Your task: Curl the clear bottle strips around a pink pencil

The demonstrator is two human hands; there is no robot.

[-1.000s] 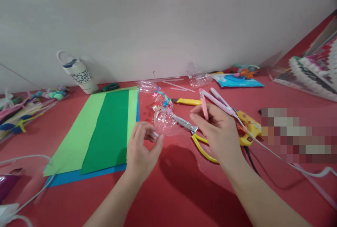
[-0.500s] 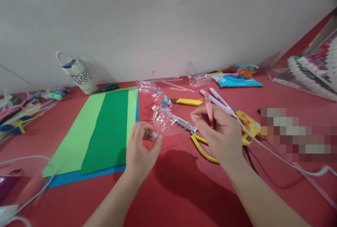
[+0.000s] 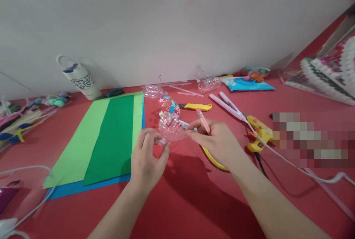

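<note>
My left hand [image 3: 148, 155] pinches the narrow neck end of a cut clear plastic bottle piece [image 3: 172, 126], which is held just above the red table. A slim pink pen [image 3: 203, 121] rests in my right hand [image 3: 217, 139], its upper end sticking out past the fingers. The right fingertips are at the wide rim of the bottle piece; whether they pinch it, I cannot tell. Scissors with yellow handles [image 3: 215, 160] lie partly hidden beneath my right hand. Just behind the bottle piece sits a clear plastic piece decorated with colourful stars [image 3: 170, 105].
A yellow utility knife [image 3: 198, 107] lies behind my hands. To the right are a pink hair straightener [image 3: 227, 106] and a yellow glue gun [image 3: 259, 133] with cords. Green sheets [image 3: 113, 139] cover the left side. A white tumbler [image 3: 83, 83] stands near the wall.
My right hand has moved left and down to the rim of the bottle piece, and the pen has tilted over with it. The left hand has barely moved.
</note>
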